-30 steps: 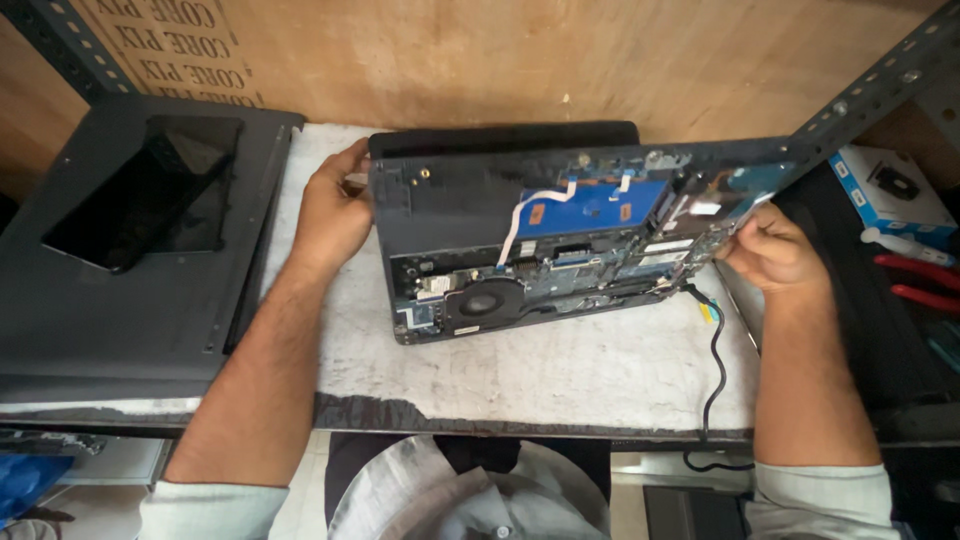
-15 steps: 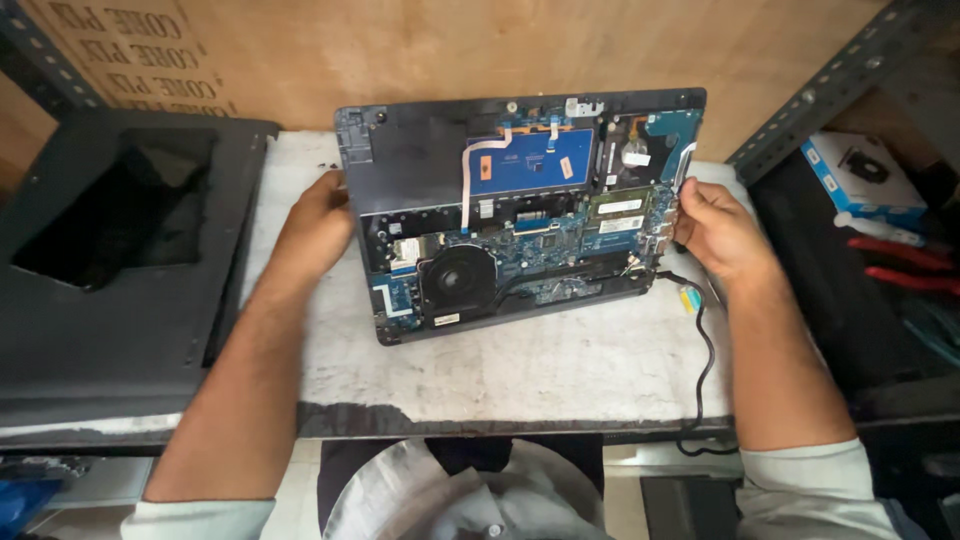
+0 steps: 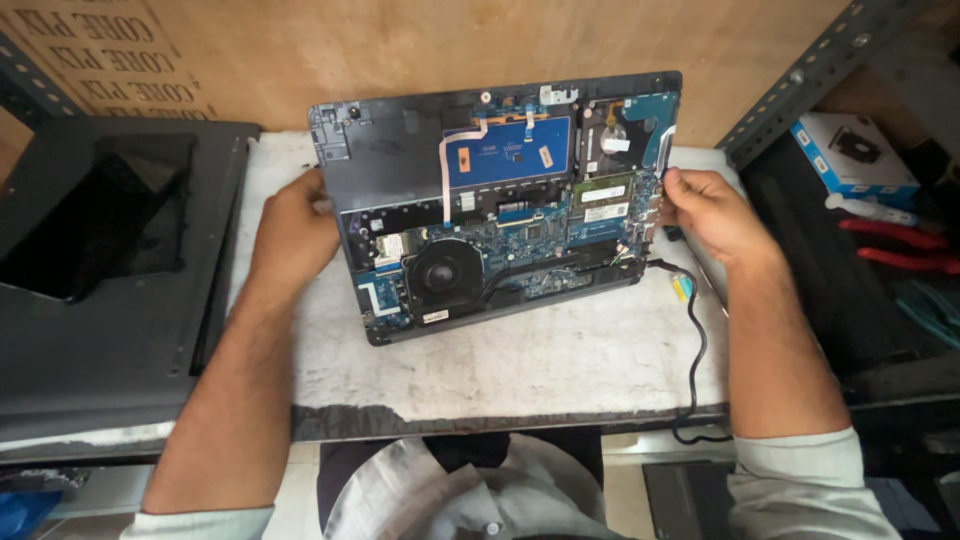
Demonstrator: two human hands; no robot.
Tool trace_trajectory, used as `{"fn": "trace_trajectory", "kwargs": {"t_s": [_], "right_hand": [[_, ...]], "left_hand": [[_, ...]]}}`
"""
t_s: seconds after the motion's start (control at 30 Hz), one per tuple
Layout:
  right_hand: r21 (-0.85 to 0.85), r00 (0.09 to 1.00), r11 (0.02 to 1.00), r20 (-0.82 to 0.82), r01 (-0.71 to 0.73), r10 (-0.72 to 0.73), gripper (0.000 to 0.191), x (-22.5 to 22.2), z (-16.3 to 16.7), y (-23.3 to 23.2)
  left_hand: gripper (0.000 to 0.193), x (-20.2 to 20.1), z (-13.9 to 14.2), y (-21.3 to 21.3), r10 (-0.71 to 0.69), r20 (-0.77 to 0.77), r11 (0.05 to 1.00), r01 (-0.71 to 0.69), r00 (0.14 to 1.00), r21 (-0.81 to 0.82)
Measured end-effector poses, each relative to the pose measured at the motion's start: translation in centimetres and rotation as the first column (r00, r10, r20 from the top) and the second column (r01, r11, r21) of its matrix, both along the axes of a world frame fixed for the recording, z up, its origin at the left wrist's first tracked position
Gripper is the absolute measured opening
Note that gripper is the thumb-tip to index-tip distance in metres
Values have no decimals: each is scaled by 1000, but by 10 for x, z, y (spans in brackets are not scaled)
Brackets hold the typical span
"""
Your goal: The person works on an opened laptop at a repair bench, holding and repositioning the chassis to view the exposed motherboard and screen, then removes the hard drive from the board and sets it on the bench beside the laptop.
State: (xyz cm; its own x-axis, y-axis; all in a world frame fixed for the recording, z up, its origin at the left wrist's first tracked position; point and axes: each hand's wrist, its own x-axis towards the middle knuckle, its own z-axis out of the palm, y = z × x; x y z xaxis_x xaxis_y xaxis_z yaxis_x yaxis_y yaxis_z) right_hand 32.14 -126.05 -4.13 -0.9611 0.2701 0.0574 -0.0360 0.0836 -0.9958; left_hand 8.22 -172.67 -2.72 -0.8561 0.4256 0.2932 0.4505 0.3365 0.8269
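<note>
Between the earlier frames and this one, you are turning the opened dark-grey laptop chassis (image 3: pixel 500 200) so that it is lying squarer to you, its far edge now reaching the brown board wall (image 3: pixel 450 40) at the back of the white worn tabletop (image 3: pixel 520 360). Your left hand (image 3: pixel 292 232) is closing around the chassis's left edge, thumb on top and fingers hidden beneath; your right hand (image 3: pixel 712 215) is pinching the right edge near the ports, fingers clamped together on the rim. Exposed inside are the round black cooling fan (image 3: pixel 442 275), the blue rectangular board panel (image 3: pixel 505 152) and a white flat ribbon cable (image 3: pixel 458 165).

To handle this well, in my judgement, you are best keeping your fingertips on the plastic rim only, away from the circuitry and the ribbon, and lifting both sides evenly so the frame is not twisting.

Room is narrowing on several sides. A black cord with a yellow tag (image 3: pixel 690 320) is trailing from the chassis's right near corner over the table's front edge, and it is likely to snag if you are swinging that corner outward. A dark-grey detached laptop lid with screen (image 3: pixel 110 240) is lying just beside the table's left edge. Red-handled pliers (image 3: pixel 890 240) and a white-and-blue box (image 3: pixel 850 155) are sitting well apart to the right. Open surface is remaining along the near edge.
</note>
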Motion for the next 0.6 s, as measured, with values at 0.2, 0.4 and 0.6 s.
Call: {"fn": "trace_trajectory", "kwargs": {"t_s": [0.2, 0.4, 0.6], "right_hand": [[132, 994, 987, 52, 93, -101, 35, 1, 5, -6], [481, 985, 876, 139, 25, -105, 28, 20, 31, -5], [507, 938, 832, 343, -226, 46, 24, 21, 38, -1]], "left_hand": [[23, -5, -2, -2, -356, 16, 812, 301, 934, 500], [42, -9, 3, -17, -443, 73, 736, 316, 894, 598], [34, -7, 5, -20, -487, -99, 669, 443, 868, 596]]}}
